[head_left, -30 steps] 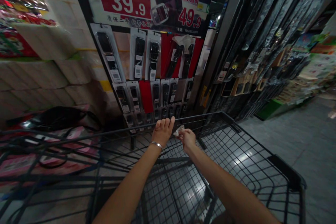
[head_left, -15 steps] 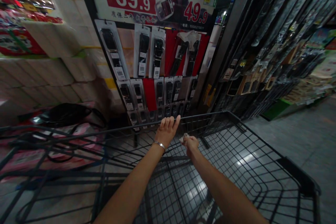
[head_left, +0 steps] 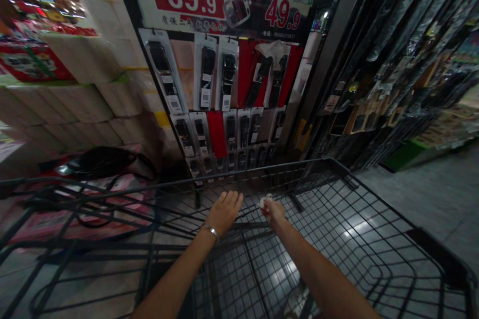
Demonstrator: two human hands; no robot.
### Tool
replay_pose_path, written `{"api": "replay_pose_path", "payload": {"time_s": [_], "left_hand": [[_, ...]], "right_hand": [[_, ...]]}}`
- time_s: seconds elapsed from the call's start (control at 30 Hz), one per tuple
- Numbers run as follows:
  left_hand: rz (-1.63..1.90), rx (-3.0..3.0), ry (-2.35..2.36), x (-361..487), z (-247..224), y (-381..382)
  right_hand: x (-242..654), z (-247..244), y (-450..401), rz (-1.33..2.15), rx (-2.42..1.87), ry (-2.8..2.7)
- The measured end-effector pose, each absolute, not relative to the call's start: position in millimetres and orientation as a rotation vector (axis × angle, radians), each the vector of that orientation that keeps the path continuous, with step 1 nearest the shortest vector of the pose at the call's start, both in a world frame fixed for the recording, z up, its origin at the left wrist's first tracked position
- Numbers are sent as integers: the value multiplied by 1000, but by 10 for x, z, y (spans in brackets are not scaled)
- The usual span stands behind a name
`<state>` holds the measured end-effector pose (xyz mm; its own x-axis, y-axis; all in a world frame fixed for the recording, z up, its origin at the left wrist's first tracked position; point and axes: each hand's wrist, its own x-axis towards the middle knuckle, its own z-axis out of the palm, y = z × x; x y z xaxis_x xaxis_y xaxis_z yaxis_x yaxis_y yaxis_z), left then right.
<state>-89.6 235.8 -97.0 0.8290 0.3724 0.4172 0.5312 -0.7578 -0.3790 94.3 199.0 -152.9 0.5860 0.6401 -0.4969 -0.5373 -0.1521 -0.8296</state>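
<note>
Over the black wire shopping cart, both of my hands reach forward. My left hand, with a silver bracelet at the wrist, holds nothing; its fingers stretch out just below the cart's far rim. To its right, my right hand is closed on a crumpled white tissue, which pokes out past the fingertips. Part of the tissue is hidden inside the fist. Beyond the rim, packaged belts hang in rows on a display.
A price sign tops the belt rack. Stacked paper packs stand at left, above pink packages with a black bag. Long plastic-wrapped goods hang at right. A green-edged bin stands on the grey floor.
My left hand has come off the cart's far rim and moved down and left. My right hand keeps hold of the tissue and has hardly moved. The view has shifted slightly.
</note>
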Motion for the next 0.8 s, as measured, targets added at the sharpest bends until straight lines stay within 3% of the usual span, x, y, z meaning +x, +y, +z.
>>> {"api": "replay_pose_path", "payload": {"time_s": [0.23,0.47,0.8], "left_hand": [[-99,-2728,-959,-723,-999,2306],[-82,-2786,-1122,-627,-1178,2341],[-81,-2836,-1164,-595,-1177,2356]], "right_hand": [[794,-1243,2128,1066,-1312,46],[806,-943,2143,1124,-1235,26],[799,62,2153,1229,-1164,-280]]}}
